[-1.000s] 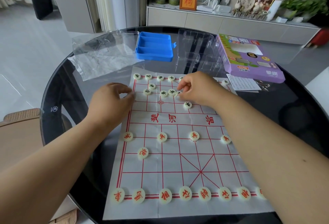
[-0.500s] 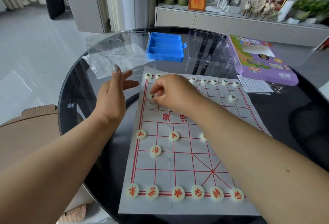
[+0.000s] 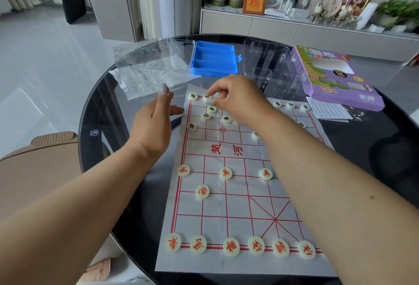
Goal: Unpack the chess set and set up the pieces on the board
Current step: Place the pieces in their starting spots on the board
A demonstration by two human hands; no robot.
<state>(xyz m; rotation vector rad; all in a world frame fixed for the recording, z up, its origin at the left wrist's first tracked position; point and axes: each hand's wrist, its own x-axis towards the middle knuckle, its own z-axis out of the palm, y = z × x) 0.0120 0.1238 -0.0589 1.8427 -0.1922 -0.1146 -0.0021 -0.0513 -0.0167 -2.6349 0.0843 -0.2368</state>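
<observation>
Xiangqi paper board [image 3: 238,207] lies flat on the round dark glass tabletop [image 3: 108,112], red grid, river characters across the middle.

Right hand [image 3: 238,101] reaches over the far left part of the board, fingertips pinched together near a black-marked piece [image 3: 207,98] on the far row. Can't tell if it actually grips a piece; something pale shows at the fingertips but it's blurred.

Left hand [image 3: 154,126] is open, fingers extended, edge-on just off the board's left edge, holding nothing.

Near row: six red-marked pieces [image 3: 231,246] visible in a line along the board's near edge; the right arm covers the rest of that row. Red soldiers [image 3: 225,173] sit on their row nearer the river, one red cannon [image 3: 202,191] on the left behind them.

Far side: black-marked pieces partly placed. Corner piece [image 3: 193,96] at far left, a loose cluster [image 3: 209,112] just under the right hand, one piece [image 3: 191,126] on the left edge line, a few more [image 3: 291,105] along the far row on the right.

Beyond the board: empty blue compartment tray [image 3: 214,61], its clear lid [image 3: 167,55] beside it on the left, crumpled clear plastic wrap [image 3: 140,80], clear plastic insert [image 3: 269,67], purple game box [image 3: 335,78], paper leaflet [image 3: 326,111] just in front of the box.
</observation>
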